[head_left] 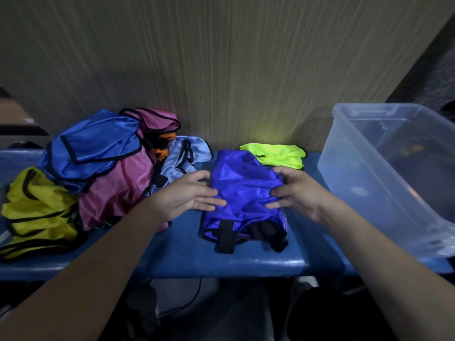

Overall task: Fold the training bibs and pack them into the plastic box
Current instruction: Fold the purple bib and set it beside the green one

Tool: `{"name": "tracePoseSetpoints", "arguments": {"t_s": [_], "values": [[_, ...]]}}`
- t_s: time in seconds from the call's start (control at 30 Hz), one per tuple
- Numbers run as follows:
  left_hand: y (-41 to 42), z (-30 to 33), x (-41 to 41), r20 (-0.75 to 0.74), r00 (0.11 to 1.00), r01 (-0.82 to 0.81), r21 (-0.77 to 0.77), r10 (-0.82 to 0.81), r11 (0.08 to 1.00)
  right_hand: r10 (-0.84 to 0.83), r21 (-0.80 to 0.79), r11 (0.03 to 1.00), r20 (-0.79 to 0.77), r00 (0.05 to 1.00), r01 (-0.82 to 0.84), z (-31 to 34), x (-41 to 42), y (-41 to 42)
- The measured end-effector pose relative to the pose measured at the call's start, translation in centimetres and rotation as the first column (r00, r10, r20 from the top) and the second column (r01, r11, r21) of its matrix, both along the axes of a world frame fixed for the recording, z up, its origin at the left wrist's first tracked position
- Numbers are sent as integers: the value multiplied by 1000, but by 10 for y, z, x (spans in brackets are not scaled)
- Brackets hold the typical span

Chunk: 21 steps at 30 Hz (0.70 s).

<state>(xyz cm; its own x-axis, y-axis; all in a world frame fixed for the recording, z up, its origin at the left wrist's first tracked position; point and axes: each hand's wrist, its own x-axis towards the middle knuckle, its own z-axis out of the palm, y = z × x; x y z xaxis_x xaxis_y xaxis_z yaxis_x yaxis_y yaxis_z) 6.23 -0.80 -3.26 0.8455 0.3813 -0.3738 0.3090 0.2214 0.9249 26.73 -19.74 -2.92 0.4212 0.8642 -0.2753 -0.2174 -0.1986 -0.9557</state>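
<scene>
Nearest, two bare forearms are reaching in from the bottom corners over the near edge of the blue tabletop (182, 257). In the middle of it a partly folded purple bib (242, 193) is lying with its black-trimmed straps pointing toward the near edge. The left hand (189, 193) is resting on the bib's left side, its fingers (209, 201) lying fairly straight across the fabric, thumb up at the far left corner. The right hand (295, 191) is meeting it from the right, its fingers (277, 193) loosely curled against bunched cloth; whether they are pinching it cannot be told. Left of them a heap of bibs is sitting: yellow bibs (37, 212) nearest, then a magenta bib (118, 185), a blue bib (96, 146) on top, and a pale blue bib (183, 153). Right, the clear plastic box (384, 173) is standing tilted on the tabletop. Farther back, a neon green bib (275, 153) is lying against the wall.
</scene>
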Motion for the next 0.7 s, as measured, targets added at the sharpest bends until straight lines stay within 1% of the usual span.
{"name": "tracePoseSetpoints", "arguments": {"t_s": [0.1, 0.13, 0.2, 0.3, 0.33, 0.4, 0.47, 0.53, 0.6, 0.67, 0.7], "values": [[6, -6, -3, 46, 999, 11, -7, -10, 1000, 58, 70, 995, 91, 994, -65, -1, 2, -5], [7, -8, -4, 61, 998, 20, 15, -21, 1000, 92, 99, 989, 136, 986, -106, -1, 3, -7], [9, -12, -5, 68, 995, 58, 115, -66, 992, 185, 114, 969, 258, 948, -220, 1, 3, -12], [8, -12, -5, 16, 993, 102, 331, -114, 938, 344, 31, 921, 403, 848, -389, 5, 4, -19], [7, -11, -5, 6, 993, 110, 372, -121, 922, 382, -9, 907, 436, 815, -421, 6, 5, -21], [5, -6, -3, 6, 993, 102, 402, -114, 910, 420, -67, 893, 475, 773, -444, 7, 7, -22], [-2, -3, -1, 28, 995, 78, 434, -100, 897, 417, -86, 896, 497, 760, -435, 8, 7, -23], [-5, -7, 0, 41, 992, 76, 553, -118, 830, 375, -69, 912, 539, 754, -403, 10, 4, -25], [-5, -12, -1, -13, 984, 136, 696, -177, 705, 293, -18, 933, 618, 729, -359, 12, -2, -25], [-8, -15, 0, -34, 967, 177, 798, -251, 576, 239, 3, 939, 713, 659, -344, 9, -9, -23], [-10, -17, 1, -25, 951, 185, 843, -307, 506, 238, -13, 935, 765, 598, -355, 5, -12, -22]]}}
